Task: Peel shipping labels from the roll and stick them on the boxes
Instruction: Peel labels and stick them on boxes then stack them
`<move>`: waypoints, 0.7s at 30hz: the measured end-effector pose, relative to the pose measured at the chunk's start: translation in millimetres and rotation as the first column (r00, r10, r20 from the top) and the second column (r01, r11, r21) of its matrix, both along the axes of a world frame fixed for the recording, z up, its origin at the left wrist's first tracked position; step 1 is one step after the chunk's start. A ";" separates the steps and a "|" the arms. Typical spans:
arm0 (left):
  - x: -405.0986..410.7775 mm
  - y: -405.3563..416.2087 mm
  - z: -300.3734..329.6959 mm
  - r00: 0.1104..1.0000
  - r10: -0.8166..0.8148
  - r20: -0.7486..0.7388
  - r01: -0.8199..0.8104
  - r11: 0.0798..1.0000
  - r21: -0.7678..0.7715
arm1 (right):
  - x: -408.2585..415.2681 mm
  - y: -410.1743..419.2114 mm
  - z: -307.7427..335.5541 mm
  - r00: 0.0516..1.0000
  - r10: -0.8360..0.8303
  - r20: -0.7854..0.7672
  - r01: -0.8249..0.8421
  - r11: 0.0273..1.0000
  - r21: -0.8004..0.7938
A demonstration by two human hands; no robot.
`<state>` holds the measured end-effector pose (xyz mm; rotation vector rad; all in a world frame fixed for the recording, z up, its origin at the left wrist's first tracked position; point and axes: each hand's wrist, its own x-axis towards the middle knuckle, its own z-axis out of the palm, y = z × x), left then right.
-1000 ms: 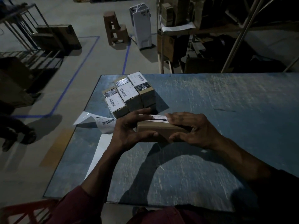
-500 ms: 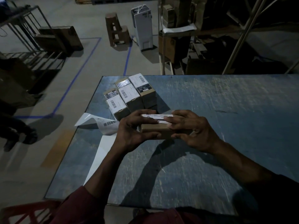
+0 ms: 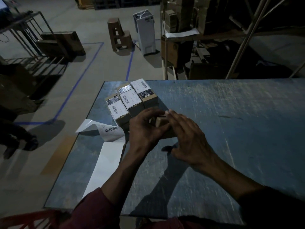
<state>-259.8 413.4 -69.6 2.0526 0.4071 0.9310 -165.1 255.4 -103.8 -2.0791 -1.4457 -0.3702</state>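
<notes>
Item under handling: one brown box (image 3: 162,123), held between both my hands just above the blue table (image 3: 231,129), near its 10 o'clock corner. My left hand (image 3: 145,129) grips the box's left end, fingers curled over the top edge and thumb on the near side; this steadies it so it does not slide while the label is pressed. My right hand (image 3: 186,138) lies over the box's right portion with fingers straight and close together, tips at the upper edge. I judge this to be a flat smoothing press on the label. Only a sliver of the label (image 3: 162,115) is visible between my fingertips, so whether it is fully seated cannot be confirmed.

Finished stock: three labelled boxes (image 3: 130,100) stand side by side at 11 o'clock from my hands, barcodes up, touching one another in a stepped row. They sit close enough that the box in hand can be pushed in beside them with little travel; the nearest is just beside my left knuckles.

Supply: the label strip (image 3: 107,154) runs from the table's near left edge toward 9 o'clock of my left hand, its free end curled up with a barcode label (image 3: 111,132) showing. It lies on the left, within reach for the next peel.

Assessment: sticking step nearly complete on this box. Risk noted: low light and motion blur; a lifted label corner could go unseen
</notes>
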 end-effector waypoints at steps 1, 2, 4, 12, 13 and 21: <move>2.8 -6.5 5.4 1.000 0.006 -0.013 -0.005 0.998 0.059 | -1.1 3.4 -2.7 0.998 -0.040 -0.047 0.042 0.999 0.035; 4.3 -13.3 11.7 1.000 0.005 -0.019 -0.003 0.994 0.113 | -1.6 5.8 -3.4 0.993 -0.079 -0.089 0.086 0.993 0.079; 6.2 -23.7 23.4 0.999 0.000 -0.033 0.006 0.983 0.181 | 0.2 8.1 -1.8 0.979 -0.098 -0.179 0.125 0.981 0.148; -6.5 18.0 51.9 0.893 -0.445 -0.069 0.390 0.840 -0.378 | 22.5 1.4 -11.5 0.519 0.146 -0.842 0.272 0.906 0.325; -10.2 25.3 45.1 0.877 -0.472 -0.092 0.412 0.835 -0.363 | 22.1 0.9 -12.7 0.473 0.190 -0.860 0.296 0.885 0.358; -16.7 1.7 -9.4 0.944 -0.240 -0.228 0.295 0.922 0.252 | -2.0 3.0 -11.6 -0.097 0.533 -0.841 0.404 0.793 0.456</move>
